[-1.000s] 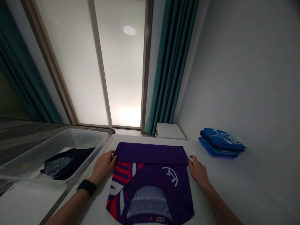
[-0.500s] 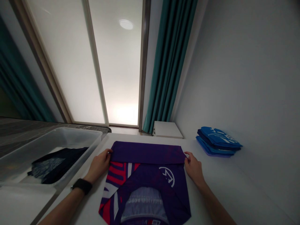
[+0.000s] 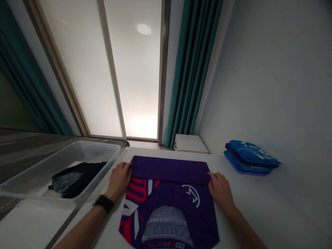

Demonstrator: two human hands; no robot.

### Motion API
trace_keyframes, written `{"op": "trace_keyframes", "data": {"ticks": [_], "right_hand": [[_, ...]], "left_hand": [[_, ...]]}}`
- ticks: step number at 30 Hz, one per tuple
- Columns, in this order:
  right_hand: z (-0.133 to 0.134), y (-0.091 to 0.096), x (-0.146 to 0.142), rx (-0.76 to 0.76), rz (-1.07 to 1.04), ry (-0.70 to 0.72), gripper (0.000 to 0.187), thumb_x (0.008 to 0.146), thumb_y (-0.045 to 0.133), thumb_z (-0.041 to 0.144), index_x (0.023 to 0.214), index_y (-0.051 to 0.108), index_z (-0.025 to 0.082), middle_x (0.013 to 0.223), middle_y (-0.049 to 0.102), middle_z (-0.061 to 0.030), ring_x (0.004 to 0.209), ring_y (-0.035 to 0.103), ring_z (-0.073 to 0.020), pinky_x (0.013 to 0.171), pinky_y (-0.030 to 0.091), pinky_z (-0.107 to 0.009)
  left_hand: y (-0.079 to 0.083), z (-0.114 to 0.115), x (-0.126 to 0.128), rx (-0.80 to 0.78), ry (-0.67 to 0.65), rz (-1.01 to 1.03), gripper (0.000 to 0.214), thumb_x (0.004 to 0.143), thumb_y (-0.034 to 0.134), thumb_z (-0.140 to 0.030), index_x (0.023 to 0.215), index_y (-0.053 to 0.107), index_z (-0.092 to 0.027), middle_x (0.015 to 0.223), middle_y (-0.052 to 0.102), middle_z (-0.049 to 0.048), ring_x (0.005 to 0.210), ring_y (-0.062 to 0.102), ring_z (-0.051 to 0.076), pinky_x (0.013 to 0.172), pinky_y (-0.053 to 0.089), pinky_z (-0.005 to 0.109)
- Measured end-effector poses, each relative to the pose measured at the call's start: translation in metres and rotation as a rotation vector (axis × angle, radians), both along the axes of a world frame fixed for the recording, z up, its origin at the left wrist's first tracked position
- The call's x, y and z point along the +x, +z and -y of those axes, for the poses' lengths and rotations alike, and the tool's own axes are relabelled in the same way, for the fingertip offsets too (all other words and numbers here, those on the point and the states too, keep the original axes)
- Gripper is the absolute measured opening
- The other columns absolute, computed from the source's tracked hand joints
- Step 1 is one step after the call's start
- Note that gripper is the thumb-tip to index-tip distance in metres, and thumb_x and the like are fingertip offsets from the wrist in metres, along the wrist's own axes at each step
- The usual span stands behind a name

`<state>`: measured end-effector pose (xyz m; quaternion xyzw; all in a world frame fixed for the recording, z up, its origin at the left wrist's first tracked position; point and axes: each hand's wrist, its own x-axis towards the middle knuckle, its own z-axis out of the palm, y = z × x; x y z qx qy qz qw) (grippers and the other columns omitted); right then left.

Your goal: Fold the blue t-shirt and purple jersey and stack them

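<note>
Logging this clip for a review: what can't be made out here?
All in the head view:
- Lettering on the grey panel of the purple garment: too small and blurred.
- Garment's lower end: cut off by the bottom edge.
- Dark cloth in the plastic bin: too dim to identify.
- Print on the blue stack: too small.

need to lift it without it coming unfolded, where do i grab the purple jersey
Probably best at the two ends of the folded band along the far edge of the purple jersey, coming in from the left and right sides, where your left hand and right hand already are. That fold gives a straight, doubled edge to pinch; the curved near end has none.
</note>
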<state>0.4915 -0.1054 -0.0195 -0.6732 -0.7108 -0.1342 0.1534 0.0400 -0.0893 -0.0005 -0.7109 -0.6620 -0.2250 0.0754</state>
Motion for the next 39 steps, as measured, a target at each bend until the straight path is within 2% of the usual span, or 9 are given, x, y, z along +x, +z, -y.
{"op": "trace_keyframes", "data": {"ticks": [3, 5, 7, 11, 16, 20, 28, 34, 39], "right_hand": [[-0.003, 0.006, -0.025, 0.023, -0.047, 0.166, 0.04, 0.092, 0.036, 0.02, 0.125, 0.059, 0.017, 0.122, 0.061, -0.0132, 0.115, 0.053, -0.0261, 0.098, 0.039, -0.041], [-0.007, 0.005, -0.047, -0.015, -0.078, 0.259, 0.042, 0.095, 0.035, 0.026, 0.131, 0.055, 0.017, 0.134, 0.056, -0.0126, 0.126, 0.048, -0.0254, 0.106, 0.034, -0.042], [-0.012, 0.004, -0.067, -0.078, -0.074, 0.307, 0.046, 0.097, 0.033, 0.03, 0.137, 0.05, 0.016, 0.144, 0.049, -0.0117, 0.134, 0.041, -0.025, 0.112, 0.029, -0.043], [-0.025, 0.008, -0.098, -0.178, -0.029, 0.318, 0.051, 0.096, 0.027, 0.026, 0.144, 0.043, 0.016, 0.152, 0.04, -0.0085, 0.141, 0.032, -0.0227, 0.116, 0.022, -0.044], [-0.046, 0.02, -0.127, -0.238, -0.046, 0.313, 0.055, 0.095, 0.025, 0.022, 0.147, 0.038, 0.012, 0.154, 0.035, -0.0099, 0.143, 0.028, -0.0223, 0.116, 0.02, -0.044], [-0.057, 0.018, -0.147, -0.288, -0.051, 0.309, 0.056, 0.095, 0.025, 0.023, 0.148, 0.035, 0.009, 0.156, 0.031, -0.0106, 0.145, 0.024, -0.0224, 0.118, 0.016, -0.044], [-0.059, 0.001, -0.155, -0.375, -0.08, 0.239, 0.059, 0.095, 0.025, 0.029, 0.15, 0.03, 0.007, 0.158, 0.024, -0.0115, 0.147, 0.019, -0.0234, 0.118, 0.012, -0.048], [-0.061, 0.0, -0.153, -0.401, -0.071, 0.198, 0.062, 0.096, 0.023, 0.033, 0.152, 0.026, 0.007, 0.16, 0.02, -0.0089, 0.148, 0.013, -0.0213, 0.118, 0.007, -0.045], [-0.062, -0.001, -0.136, -0.418, -0.071, 0.122, 0.063, 0.097, 0.019, 0.037, 0.153, 0.023, 0.007, 0.16, 0.018, -0.0082, 0.148, 0.012, -0.0198, 0.119, 0.005, -0.043]], "left_hand": [[0.006, 0.006, 0.028, 0.064, -0.18, -0.062, 0.036, 0.095, 0.04, -0.025, 0.128, 0.056, -0.019, 0.132, 0.057, 0.0131, 0.122, 0.051, 0.029, 0.101, 0.04, 0.045], [0.006, 0.007, 0.051, 0.052, -0.343, -0.086, 0.044, 0.097, 0.04, -0.027, 0.139, 0.047, -0.021, 0.145, 0.047, 0.0104, 0.134, 0.042, 0.026, 0.109, 0.035, 0.043], [0.004, 0.005, 0.074, 0.008, -0.426, -0.117, 0.049, 0.097, 0.041, -0.031, 0.145, 0.04, -0.023, 0.153, 0.039, 0.0087, 0.138, 0.038, 0.026, 0.112, 0.031, 0.044], [-0.002, -0.007, 0.104, -0.072, -0.437, -0.123, 0.052, 0.096, 0.041, -0.029, 0.147, 0.037, -0.02, 0.155, 0.036, 0.0091, 0.141, 0.034, 0.024, 0.114, 0.029, 0.043], [-0.003, -0.029, 0.124, -0.103, -0.433, -0.116, 0.051, 0.096, 0.037, -0.025, 0.146, 0.037, -0.016, 0.154, 0.038, 0.0098, 0.142, 0.033, 0.023, 0.115, 0.029, 0.042], [-0.005, -0.042, 0.139, -0.128, -0.427, -0.122, 0.051, 0.096, 0.036, -0.026, 0.146, 0.038, -0.015, 0.154, 0.038, 0.0101, 0.142, 0.033, 0.023, 0.115, 0.029, 0.043], [-0.023, -0.046, 0.143, -0.18, -0.405, -0.135, 0.052, 0.099, 0.035, -0.038, 0.146, 0.041, -0.015, 0.154, 0.037, 0.0108, 0.143, 0.031, 0.024, 0.117, 0.026, 0.046], [-0.019, -0.045, 0.141, -0.203, -0.387, -0.164, 0.053, 0.1, 0.03, -0.041, 0.147, 0.04, -0.017, 0.155, 0.035, 0.0069, 0.144, 0.029, 0.022, 0.118, 0.024, 0.045], [-0.018, -0.049, 0.119, -0.238, -0.295, -0.169, 0.053, 0.1, 0.029, -0.042, 0.148, 0.038, -0.021, 0.155, 0.034, 0.0037, 0.145, 0.027, 0.022, 0.118, 0.022, 0.048]]}}
